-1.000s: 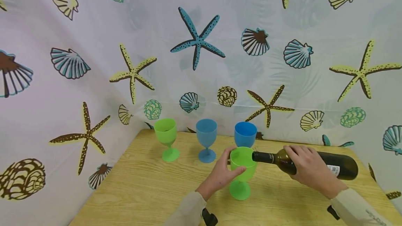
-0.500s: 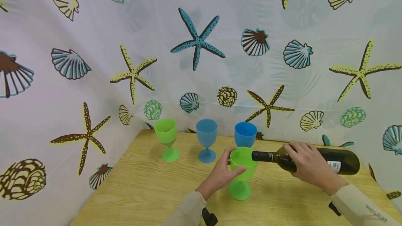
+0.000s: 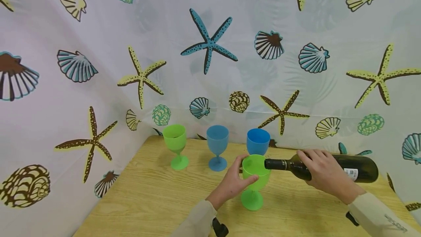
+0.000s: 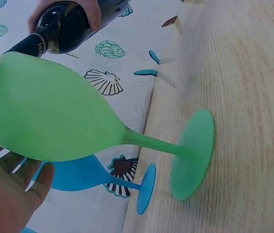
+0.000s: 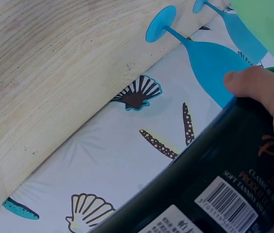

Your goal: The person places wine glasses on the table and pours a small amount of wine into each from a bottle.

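Observation:
My left hand point(image 3: 230, 184) holds a light green goblet point(image 3: 261, 181) by its bowl, thumb on the near side and fingers round the far side. In the left wrist view the goblet's foot point(image 4: 193, 154) is at the wooden tabletop. My right hand point(image 3: 323, 175) grips a dark wine bottle point(image 3: 363, 166) around its shoulder and body. The bottle lies nearly level, its neck point(image 3: 276, 164) pointing left and its mouth right at the goblet's rim. No liquid shows at the mouth. White labels with a barcode point(image 5: 226, 205) appear on the bottle in the right wrist view.
Along the back of the wooden table point(image 3: 148, 196) stand another green goblet point(image 3: 175, 142), a greyish blue goblet point(image 3: 217, 140) and a brighter blue goblet point(image 3: 258, 142), the last partly behind the held one. A shell-and-starfish cloth point(image 3: 236, 76) hangs behind and at the left.
The bottle's base end has risen slightly, bringing the bottle closer to level, while its mouth stays at the goblet's rim. My left hand and the goblet keep their place.

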The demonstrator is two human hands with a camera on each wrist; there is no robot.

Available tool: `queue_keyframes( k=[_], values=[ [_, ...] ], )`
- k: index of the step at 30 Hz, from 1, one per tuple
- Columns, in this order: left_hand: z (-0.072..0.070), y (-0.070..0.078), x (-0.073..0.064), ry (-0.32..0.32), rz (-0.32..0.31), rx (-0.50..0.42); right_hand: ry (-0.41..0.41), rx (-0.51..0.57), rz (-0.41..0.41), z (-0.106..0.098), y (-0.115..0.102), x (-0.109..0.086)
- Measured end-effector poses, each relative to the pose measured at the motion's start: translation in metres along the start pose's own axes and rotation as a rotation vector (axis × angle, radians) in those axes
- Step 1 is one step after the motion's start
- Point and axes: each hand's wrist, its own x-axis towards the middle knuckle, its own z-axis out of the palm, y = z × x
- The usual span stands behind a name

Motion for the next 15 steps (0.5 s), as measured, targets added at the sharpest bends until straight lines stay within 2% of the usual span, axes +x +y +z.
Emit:
queue_keyframes(
  k=[15],
  values=[
    [-0.0013,0.0003,0.0010,-0.014,-0.019,-0.014,-0.017,-0.021,-0.003,-0.0028,0.0010,0.0008]
  ],
)
